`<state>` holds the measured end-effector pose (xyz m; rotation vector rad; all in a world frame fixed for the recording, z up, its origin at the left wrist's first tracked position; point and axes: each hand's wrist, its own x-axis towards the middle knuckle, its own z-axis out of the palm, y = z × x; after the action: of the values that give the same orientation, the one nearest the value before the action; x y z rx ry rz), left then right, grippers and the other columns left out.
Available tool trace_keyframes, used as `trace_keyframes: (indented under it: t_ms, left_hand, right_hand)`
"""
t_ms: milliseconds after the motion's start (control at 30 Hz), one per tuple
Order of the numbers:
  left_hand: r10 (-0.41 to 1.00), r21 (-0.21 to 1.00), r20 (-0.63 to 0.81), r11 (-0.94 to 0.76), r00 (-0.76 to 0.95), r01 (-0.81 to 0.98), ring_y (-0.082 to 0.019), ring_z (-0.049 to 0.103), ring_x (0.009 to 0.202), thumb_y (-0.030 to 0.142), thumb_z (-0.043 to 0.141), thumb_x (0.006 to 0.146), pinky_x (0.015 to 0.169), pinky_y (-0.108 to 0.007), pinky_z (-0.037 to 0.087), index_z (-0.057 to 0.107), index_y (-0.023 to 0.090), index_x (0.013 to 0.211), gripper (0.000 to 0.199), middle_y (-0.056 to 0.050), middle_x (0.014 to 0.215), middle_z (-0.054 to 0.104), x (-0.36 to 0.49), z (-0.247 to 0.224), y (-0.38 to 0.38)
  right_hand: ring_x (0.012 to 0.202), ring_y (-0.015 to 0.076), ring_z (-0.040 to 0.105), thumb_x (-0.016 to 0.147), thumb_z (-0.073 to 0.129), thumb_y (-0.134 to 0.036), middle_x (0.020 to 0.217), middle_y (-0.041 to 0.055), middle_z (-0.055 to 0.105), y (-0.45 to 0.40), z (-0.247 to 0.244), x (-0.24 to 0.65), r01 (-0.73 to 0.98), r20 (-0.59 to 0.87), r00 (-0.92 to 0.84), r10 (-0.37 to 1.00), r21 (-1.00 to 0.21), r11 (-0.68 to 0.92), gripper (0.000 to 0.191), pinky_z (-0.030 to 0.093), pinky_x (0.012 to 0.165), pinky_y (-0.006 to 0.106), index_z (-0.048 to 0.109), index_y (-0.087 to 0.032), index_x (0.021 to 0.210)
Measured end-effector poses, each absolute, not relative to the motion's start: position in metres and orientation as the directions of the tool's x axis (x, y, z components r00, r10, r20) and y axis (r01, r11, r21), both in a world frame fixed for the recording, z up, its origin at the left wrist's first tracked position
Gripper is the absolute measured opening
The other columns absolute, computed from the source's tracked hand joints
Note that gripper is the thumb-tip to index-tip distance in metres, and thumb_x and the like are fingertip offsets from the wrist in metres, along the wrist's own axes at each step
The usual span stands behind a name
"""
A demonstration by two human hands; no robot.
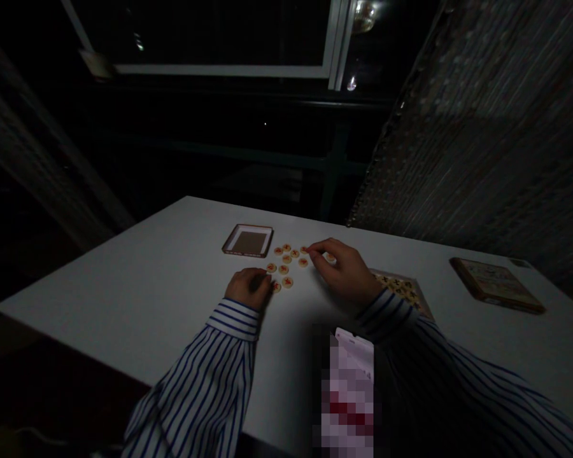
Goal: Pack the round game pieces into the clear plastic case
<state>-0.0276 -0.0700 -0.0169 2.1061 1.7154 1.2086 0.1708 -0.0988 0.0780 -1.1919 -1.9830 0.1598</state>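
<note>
Several round, pale xiangqi pieces (287,282) with red characters lie face up in a loose cluster on the white table (172,273). My right hand (339,267) reaches in from the right, thumb and index finger pinched at the edge of a xiangqi piece (304,250) at the far side of the cluster. Another piece (331,258) shows partly behind that hand. My left hand (249,287) rests at the cluster's near left with curled fingers. Its thumb covers part of one piece (276,287); whether the fingers hold anything is hidden.
A shallow open box (248,254) stands behind the cluster. Right of my right wrist lies a tray of dark-marked pieces (401,289), partly covered by the sleeve. Farther right is a flat box (496,283). A lit phone (356,356) lies near me between my forearms.
</note>
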Motion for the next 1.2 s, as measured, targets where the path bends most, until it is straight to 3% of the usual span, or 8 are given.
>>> trace_keyframes:
  t_ms: [167, 367, 733, 1200]
  left_hand:
    - [0.876, 0.557, 0.476, -0.369, 0.078, 0.744, -0.021, 0.059, 0.082, 0.036, 0.051, 0.071, 0.078, -0.034, 0.044, 0.066, 0.017, 0.079, 0.025, -0.006, 0.082, 0.067, -0.028, -0.021, -0.069]
    - [0.846, 0.473, 0.499, -0.446, 0.187, 0.76, -0.021, 0.059, 0.082, 0.039, 0.057, 0.067, 0.079, -0.035, 0.044, 0.066, 0.018, 0.081, 0.027, -0.006, 0.084, 0.067, -0.028, -0.028, -0.067]
    - [0.876, 0.325, 0.427, -0.378, 0.222, 0.867, -0.026, 0.056, 0.088, 0.044, 0.06, 0.062, 0.079, -0.038, 0.044, 0.068, 0.021, 0.087, 0.035, -0.007, 0.095, 0.065, -0.029, -0.031, -0.07]
    - [0.899, 0.307, 0.376, -0.351, 0.226, 0.885, -0.025, 0.056, 0.09, 0.045, 0.053, 0.068, 0.08, -0.037, 0.044, 0.068, 0.023, 0.087, 0.033, -0.006, 0.097, 0.065, -0.029, -0.03, -0.07]
  right_hand:
    - [0.085, 0.0153, 0.055, 0.082, 0.045, -0.019, 0.087, 0.0039, 0.063, -0.092, 0.055, 0.16, 0.685, 0.519, -0.275, 0.809, -0.485, 0.544, 0.017, 0.039, 0.079, 0.03, 0.06, -0.018, 0.087]
    - [0.085, 0.0158, 0.054, 0.081, 0.044, -0.02, 0.088, 0.0043, 0.062, -0.09, 0.031, 0.158, 0.752, 0.468, -0.311, 0.827, -0.411, 0.515, 0.018, 0.038, 0.079, 0.03, 0.06, -0.017, 0.089]
    - [0.088, 0.0165, 0.052, 0.082, 0.044, -0.021, 0.09, 0.005, 0.061, -0.09, 0.017, 0.155, 0.804, 0.402, -0.355, 0.844, -0.33, 0.495, 0.02, 0.035, 0.08, 0.031, 0.059, -0.018, 0.094]
    - [0.087, 0.0157, 0.05, 0.083, 0.042, -0.023, 0.09, 0.0038, 0.061, -0.092, 0.014, 0.153, 0.798, 0.386, -0.382, 0.84, -0.321, 0.51, 0.019, 0.034, 0.079, 0.03, 0.059, -0.019, 0.092]
